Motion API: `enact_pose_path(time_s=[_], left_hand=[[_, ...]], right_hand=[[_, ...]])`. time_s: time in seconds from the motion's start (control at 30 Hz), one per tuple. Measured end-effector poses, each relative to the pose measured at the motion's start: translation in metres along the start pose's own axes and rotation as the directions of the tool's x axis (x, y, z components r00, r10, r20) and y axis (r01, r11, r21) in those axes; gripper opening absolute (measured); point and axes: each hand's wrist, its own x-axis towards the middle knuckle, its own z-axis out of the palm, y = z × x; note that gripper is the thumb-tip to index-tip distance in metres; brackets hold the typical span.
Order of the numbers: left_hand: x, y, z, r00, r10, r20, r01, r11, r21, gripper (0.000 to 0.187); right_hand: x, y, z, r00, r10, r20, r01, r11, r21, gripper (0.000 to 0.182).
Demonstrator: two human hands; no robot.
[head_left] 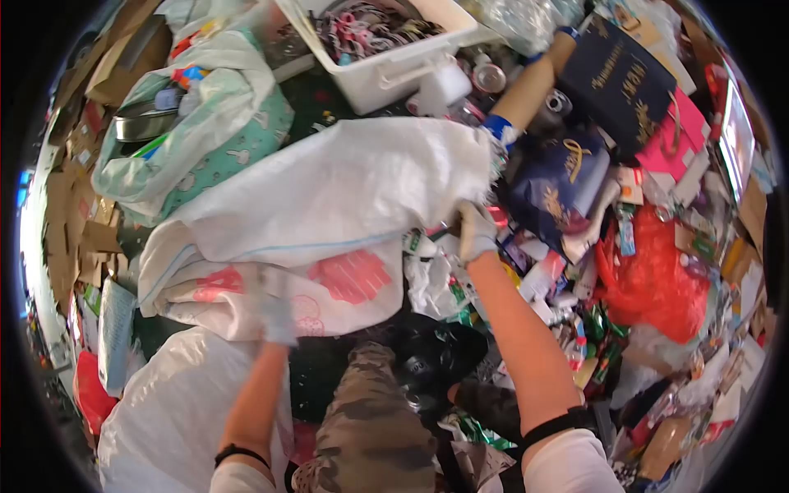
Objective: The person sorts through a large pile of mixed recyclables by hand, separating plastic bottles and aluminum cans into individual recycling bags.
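A large white woven sack [329, 181] with red print lies across the middle, folded over at its left end. My right hand [477, 232], in a pale glove, has its fingers closed at the sack's lower right corner. Over the printed lower left part of the sack is my left hand [275, 308], also gloved and blurred by motion; its fingers cannot be made out. Near the sack's right end, another person's forearm [526, 94] with blue bands reaches in from the top; that person's hand is not clearly visible.
A white bin [394, 78] of small items stands at the top. Beside it on the left is a green-and-white bag [222, 156] holding a round tin. Mixed packaging, a red plastic bag [653, 275] and a dark box [616, 86] lie right. A translucent bag [185, 411] sits lower left.
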Motion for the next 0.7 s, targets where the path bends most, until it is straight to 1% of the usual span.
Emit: enact_pose_path(time_s=[0.03, 0.07, 0.1, 0.13, 0.17, 0.2, 0.23, 0.27, 0.3, 0.33, 0.37, 0.4, 0.43, 0.47, 0.5, 0.53, 0.57, 0.6, 0.63, 0.67, 0.7], left_hand=[[-0.032, -0.012, 0.018, 1.000, -0.024, 0.013, 0.025, 1.000, -0.001, 0.056], [-0.060, -0.020, 0.030, 0.893, 0.006, 0.450, -0.340, 0.665, 0.665, 0.057], [-0.077, -0.023, 0.034, 0.649, -0.297, 0.700, -0.745, -0.065, 0.664, 0.059], [-0.080, -0.034, 0.036, 0.634, -0.297, 0.714, -0.759, -0.063, 0.648, 0.059], [-0.077, -0.056, 0.038, 0.782, -0.222, 0.582, -0.605, -0.047, 0.795, 0.053], [-0.076, -0.074, 0.040, 0.894, -0.156, 0.421, -0.428, -0.012, 0.904, 0.047], [-0.069, -0.083, 0.035, 0.880, -0.165, 0.446, -0.454, -0.010, 0.891, 0.047], [-0.054, -0.088, 0.024, 0.798, -0.253, 0.546, -0.539, 0.102, 0.836, 0.040], [-0.044, -0.086, 0.019, 0.704, -0.317, 0.635, -0.598, 0.216, 0.771, 0.033], [-0.042, -0.063, 0.020, 0.641, -0.325, 0.695, -0.652, 0.249, 0.717, 0.021], [-0.035, -0.051, 0.005, 0.553, -0.394, 0.734, -0.528, 0.516, 0.675, 0.020], [-0.035, -0.013, 0.000, 0.521, -0.485, 0.702, -0.399, 0.589, 0.703, 0.022], [-0.038, 0.029, -0.006, 0.473, -0.571, 0.671, -0.256, 0.640, 0.724, 0.024], [-0.034, 0.051, -0.023, 0.492, -0.570, 0.659, -0.258, 0.628, 0.735, 0.024], [-0.027, 0.072, -0.048, 0.315, -0.718, 0.621, -0.122, 0.618, 0.777, 0.025], [-0.023, 0.086, -0.065, 0.108, -0.813, 0.572, 0.011, 0.576, 0.817, 0.027], [-0.023, 0.092, -0.068, 0.069, -0.874, 0.480, -0.332, 0.434, 0.838, 0.028], [-0.022, 0.097, -0.067, 0.089, -0.869, 0.487, -0.334, 0.434, 0.836, 0.028], [-0.021, 0.100, -0.062, 0.244, -0.828, 0.504, -0.454, 0.362, 0.814, 0.032], [-0.024, 0.102, -0.052, 0.381, -0.761, 0.525, -0.554, 0.267, 0.789, 0.037], [-0.030, 0.101, -0.040, 0.497, -0.672, 0.549, -0.631, 0.154, 0.761, 0.042]], right_hand=[[-0.024, -0.011, 0.017, 0.997, -0.071, 0.031, 0.071, 0.997, 0.006, 0.012], [-0.042, -0.020, 0.027, 0.986, -0.110, 0.123, 0.113, 0.994, -0.012, 0.013], [-0.065, -0.032, 0.034, 0.966, -0.112, 0.232, 0.122, 0.992, -0.032, 0.014], [-0.075, -0.029, 0.038, 0.937, -0.128, 0.325, 0.129, 0.992, 0.020, 0.013], [-0.089, -0.025, 0.042, 0.919, -0.135, 0.369, 0.132, 0.991, 0.033, 0.013], [-0.100, -0.013, 0.044, 0.906, -0.153, 0.394, 0.146, 0.988, 0.047, 0.013], [-0.100, 0.018, 0.037, 0.920, -0.088, 0.382, 0.142, 0.983, -0.115, 0.021], [-0.116, 0.033, 0.033, 0.929, -0.157, 0.336, 0.252, 0.933, -0.259, 0.025], [-0.130, 0.047, 0.032, 0.922, -0.232, 0.310, 0.347, 0.850, -0.396, 0.029], [-0.124, 0.077, 0.021, 0.906, -0.380, 0.188, 0.416, 0.711, -0.567, 0.037], [-0.128, 0.080, 0.014, 0.942, -0.330, 0.056, 0.298, 0.752, -0.588, 0.045], [-0.133, 0.084, 0.007, 0.959, -0.273, -0.078, 0.178, 0.791, -0.585, 0.054], [-0.121, 0.103, 0.002, 0.989, -0.118, -0.094, 0.095, 0.972, -0.215, 0.061], [-0.109, 0.122, -0.003, 0.993, 0.041, -0.108, -0.020, 0.982, 0.189, 0.067], [-0.130, 0.089, 0.000, 0.960, 0.250, -0.123, -0.212, 0.943, 0.258, 0.067], [-0.135, 0.084, 0.006, 0.960, 0.259, -0.110, -0.224, 0.939, 0.259, 0.067], [-0.138, 0.076, 0.014, 0.960, 0.278, -0.045, -0.238, 0.886, 0.398, 0.062], [-0.137, 0.064, 0.023, 0.960, 0.277, 0.025, -0.248, 0.812, 0.528, 0.056], [-0.136, 0.051, 0.031, 0.964, 0.263, 0.041, -0.244, 0.811, 0.531, 0.056], [-0.143, 0.032, 0.040, 0.996, -0.057, 0.073, 0.048, 0.992, 0.114, 0.048], [-0.151, 0.014, 0.047, 0.919, -0.325, 0.224, 0.382, 0.875, -0.296, 0.041]])
